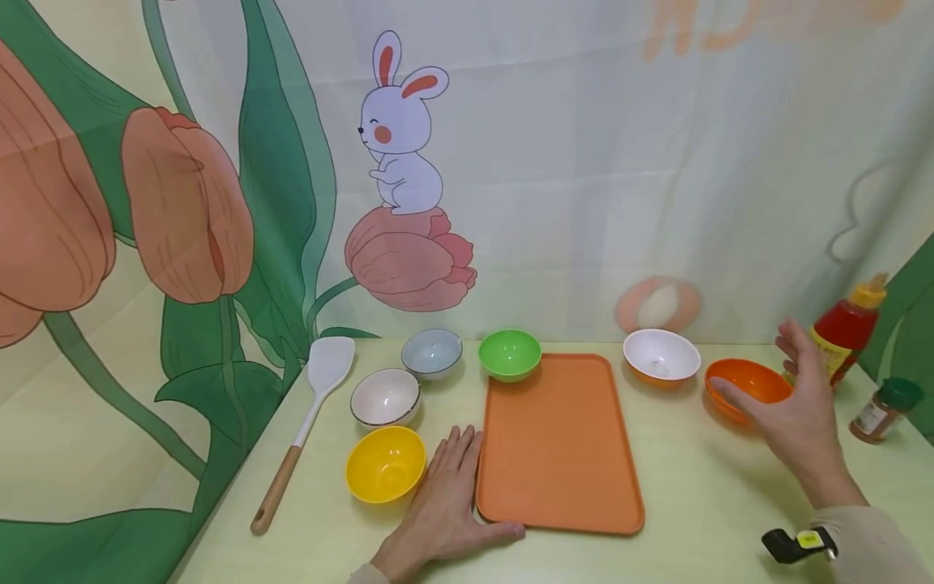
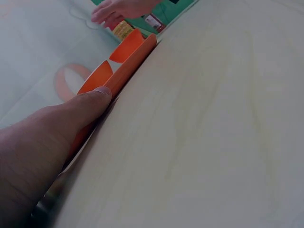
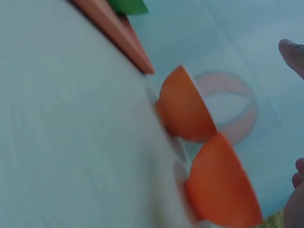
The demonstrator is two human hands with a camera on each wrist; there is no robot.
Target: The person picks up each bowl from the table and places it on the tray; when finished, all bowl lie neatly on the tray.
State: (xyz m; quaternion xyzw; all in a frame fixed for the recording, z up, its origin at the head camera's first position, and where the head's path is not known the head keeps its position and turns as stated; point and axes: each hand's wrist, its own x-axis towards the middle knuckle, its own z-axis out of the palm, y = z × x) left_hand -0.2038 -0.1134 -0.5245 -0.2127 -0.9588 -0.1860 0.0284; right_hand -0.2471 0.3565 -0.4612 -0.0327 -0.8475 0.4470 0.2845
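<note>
My left hand (image 1: 448, 507) rests at the near left corner of an orange tray (image 1: 562, 454), fingers straight along its left side and thumb along the front edge. In the left wrist view the thumb (image 2: 88, 107) touches the tray's rim. On the right, my right hand (image 1: 803, 414) is held over an orange bowl (image 1: 751, 381), thumb and fingers spread with nothing between them. The right wrist view shows its fingertips apart from that orange bowl (image 3: 221, 187). A white bowl with an orange outside (image 1: 660, 357) stands just left of it.
A green bowl (image 1: 509, 355) overlaps the tray's far left corner. Yellow (image 1: 385, 464), white (image 1: 387, 397) and grey-blue (image 1: 432, 354) bowls stand left of the tray, beside a spatula (image 1: 314, 414). A red sauce bottle (image 1: 846, 332) and a spice jar (image 1: 884, 410) are at right.
</note>
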